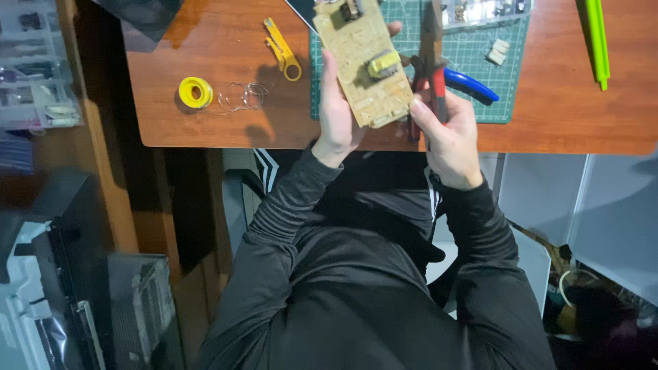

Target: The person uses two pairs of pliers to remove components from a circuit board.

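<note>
Board in the air, pliers closing in on it

I am watching the tan rectangular circuit board (363,62) with its yellow transformer being held above the near edge of the green cutting mat (493,89), the left hand (338,113) wrapping its fingers shut around the board's left edge. The right hand (445,133) is gripping the red-handled pliers (430,68) closed, thumb touching the board's lower corner. I am judging that the unsupported board could be twisting or slipping under the tool, cracking a trace or dropping onto the brown wooden table (226,82); the blue-handled tool (473,85) lying just beside could be getting knocked.
</note>
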